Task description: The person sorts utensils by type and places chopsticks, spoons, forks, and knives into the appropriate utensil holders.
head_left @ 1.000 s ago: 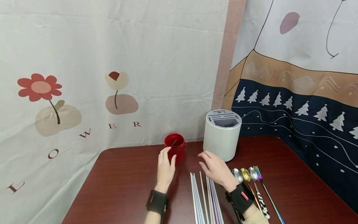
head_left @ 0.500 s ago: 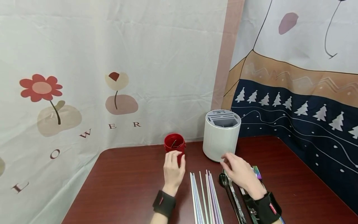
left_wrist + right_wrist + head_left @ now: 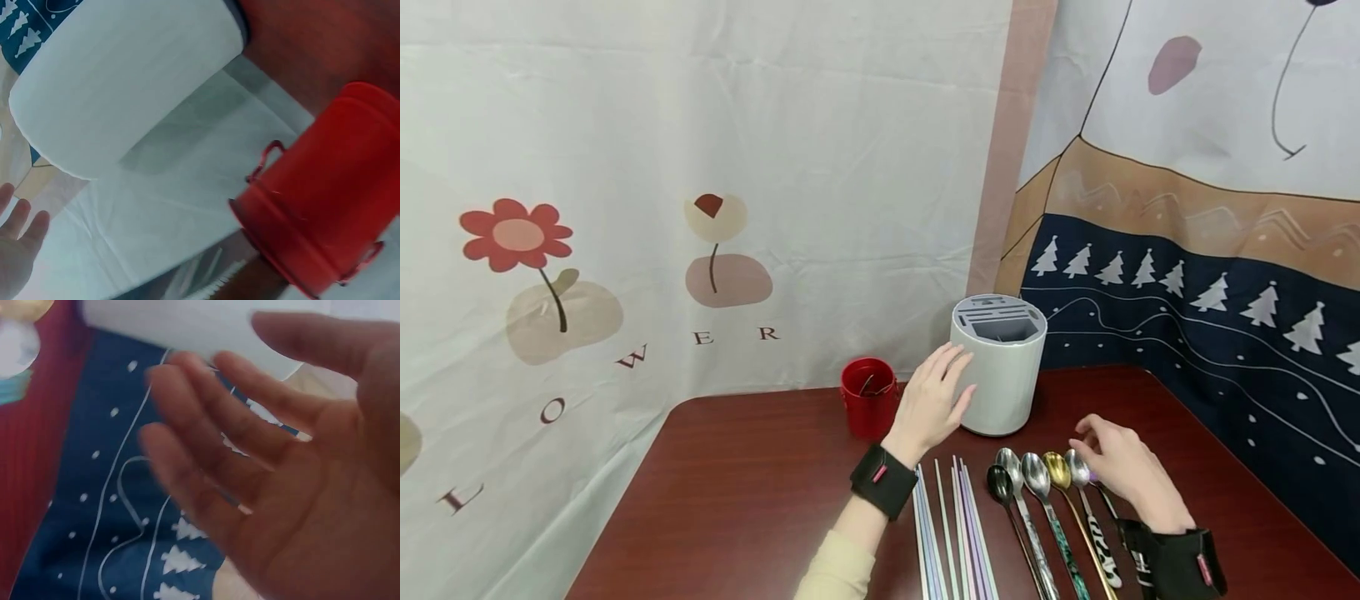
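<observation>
My left hand (image 3: 928, 396), fingers spread, is raised in front of a white cylindrical utensil holder (image 3: 1003, 387) with a grey slotted top. In the left wrist view its fingertips appear at the lower left, apart from the holder. Over the heads of the cutlery at the right hovers my right hand (image 3: 1127, 471), partly hiding a fork. The right wrist view shows this palm (image 3: 281, 506) with nothing in it and its fingers loosely extended. Beside it lie a gold spoon (image 3: 1057, 471), a black spoon (image 3: 999, 483) and several silver spoons, one (image 3: 1078, 468) with a black-and-white patterned handle.
A red bucket (image 3: 868, 417) with small side handles stands left of the holder, with thin dark pieces inside. Several pale chopsticks (image 3: 976, 533) lie side by side on the dark red wooden table (image 3: 737, 500). Printed cloths (image 3: 850, 167) hang behind the table.
My left hand has moved right and forward, from the red bucket to the front of the white holder. My right hand has passed rightward over the spoons towards the fork.
</observation>
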{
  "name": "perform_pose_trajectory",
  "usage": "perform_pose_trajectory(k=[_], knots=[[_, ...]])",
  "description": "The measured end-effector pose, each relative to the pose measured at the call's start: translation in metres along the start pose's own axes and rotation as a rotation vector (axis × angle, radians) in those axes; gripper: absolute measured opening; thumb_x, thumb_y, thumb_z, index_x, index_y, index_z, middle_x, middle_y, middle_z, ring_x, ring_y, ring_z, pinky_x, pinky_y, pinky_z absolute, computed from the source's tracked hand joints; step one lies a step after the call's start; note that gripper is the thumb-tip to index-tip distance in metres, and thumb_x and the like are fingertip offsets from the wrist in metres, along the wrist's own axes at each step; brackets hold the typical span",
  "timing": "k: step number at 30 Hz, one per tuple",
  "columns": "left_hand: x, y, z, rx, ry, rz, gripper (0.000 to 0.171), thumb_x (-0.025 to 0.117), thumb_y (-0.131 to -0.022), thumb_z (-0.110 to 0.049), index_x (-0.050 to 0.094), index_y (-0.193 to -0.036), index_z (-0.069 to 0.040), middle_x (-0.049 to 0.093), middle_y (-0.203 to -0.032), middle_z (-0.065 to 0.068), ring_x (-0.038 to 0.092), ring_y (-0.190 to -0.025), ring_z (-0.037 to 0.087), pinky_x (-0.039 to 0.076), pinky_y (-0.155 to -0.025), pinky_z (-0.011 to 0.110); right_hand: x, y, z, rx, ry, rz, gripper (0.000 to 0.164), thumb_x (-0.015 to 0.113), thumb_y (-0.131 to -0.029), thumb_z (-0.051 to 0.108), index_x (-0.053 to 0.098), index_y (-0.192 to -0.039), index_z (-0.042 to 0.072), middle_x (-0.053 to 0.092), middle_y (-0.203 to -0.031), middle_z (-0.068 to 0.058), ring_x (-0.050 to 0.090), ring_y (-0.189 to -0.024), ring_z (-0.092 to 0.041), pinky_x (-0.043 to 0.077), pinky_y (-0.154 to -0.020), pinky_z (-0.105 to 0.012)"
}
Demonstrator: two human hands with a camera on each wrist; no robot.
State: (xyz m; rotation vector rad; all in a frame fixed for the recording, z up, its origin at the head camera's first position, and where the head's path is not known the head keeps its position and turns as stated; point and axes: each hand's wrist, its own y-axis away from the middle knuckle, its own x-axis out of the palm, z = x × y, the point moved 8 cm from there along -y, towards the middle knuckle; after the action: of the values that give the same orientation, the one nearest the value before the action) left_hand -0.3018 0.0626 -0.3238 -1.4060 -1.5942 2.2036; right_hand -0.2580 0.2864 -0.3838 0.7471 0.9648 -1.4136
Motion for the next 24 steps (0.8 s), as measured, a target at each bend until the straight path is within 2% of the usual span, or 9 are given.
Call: perform_pose_trajectory(k=[5, 9, 17, 21, 24], knots=[[0.02, -0.015, 0.0, -0.017, -0.028, 0.151, 0.047, 0.053, -0.096, -0.033, 0.049, -0.138, -0.014, 0.05, -0.142, 0.005, 0.043, -0.136, 0.019, 0.04, -0.109, 0.035, 0.017, 0.0, -0.03, 0.121, 0.015, 0.215, 0.035, 0.059, -0.093, 0.023, 0.053, -0.111, -0.006, 0.061, -0.092, -0.014, 0.053, -0.073, -0.018, 0.042, -0.062, -0.033], [0.03, -0.021, 0.004, -0.033, -0.054, 0.206, 0.047, 0.051, -0.097, -0.036, 0.047, -0.14, -0.017, 0.048, -0.144, 0.003, 0.041, -0.137, 0.017, 0.039, -0.11, 0.037, 0.028, 0.002, -0.046, 0.17, 0.03, 0.314, 0.03, 0.06, -0.091, 0.021, 0.053, -0.103, -0.006, 0.058, -0.089, -0.014, 0.05, -0.075, -0.021, 0.041, -0.065, -0.034], [0.039, -0.034, 0.006, -0.039, -0.077, 0.277, 0.046, 0.048, -0.098, -0.037, 0.046, -0.141, -0.02, 0.047, -0.145, 0.001, 0.04, -0.138, 0.017, 0.037, -0.111, 0.035, 0.039, 0.007, -0.07, 0.251, 0.028, 0.375, 0.026, 0.067, -0.086, 0.017, 0.052, -0.088, -0.004, 0.05, -0.08, -0.011, 0.046, -0.074, -0.023, 0.04, -0.065, -0.034], [0.043, -0.038, 0.004, -0.024, -0.103, 0.28, 0.043, 0.048, -0.098, -0.036, 0.051, -0.137, -0.019, 0.051, -0.14, 0.001, 0.042, -0.136, 0.017, 0.04, -0.108, 0.035, 0.047, 0.009, -0.079, 0.308, -0.03, 0.39, 0.024, 0.067, -0.084, 0.012, 0.049, -0.07, 0.005, 0.041, -0.063, -0.002, 0.041, -0.059, -0.016, 0.035, -0.057, -0.03], [0.045, -0.04, 0.003, -0.018, -0.114, 0.283, 0.041, 0.049, -0.098, -0.036, 0.053, -0.134, -0.019, 0.053, -0.137, 0.0, 0.043, -0.135, 0.017, 0.042, -0.107, 0.034, 0.054, 0.01, -0.084, 0.339, -0.058, 0.401, 0.025, 0.066, -0.084, 0.009, 0.049, -0.066, 0.007, 0.034, -0.054, 0.003, 0.036, -0.05, -0.012, 0.034, -0.053, -0.027]])
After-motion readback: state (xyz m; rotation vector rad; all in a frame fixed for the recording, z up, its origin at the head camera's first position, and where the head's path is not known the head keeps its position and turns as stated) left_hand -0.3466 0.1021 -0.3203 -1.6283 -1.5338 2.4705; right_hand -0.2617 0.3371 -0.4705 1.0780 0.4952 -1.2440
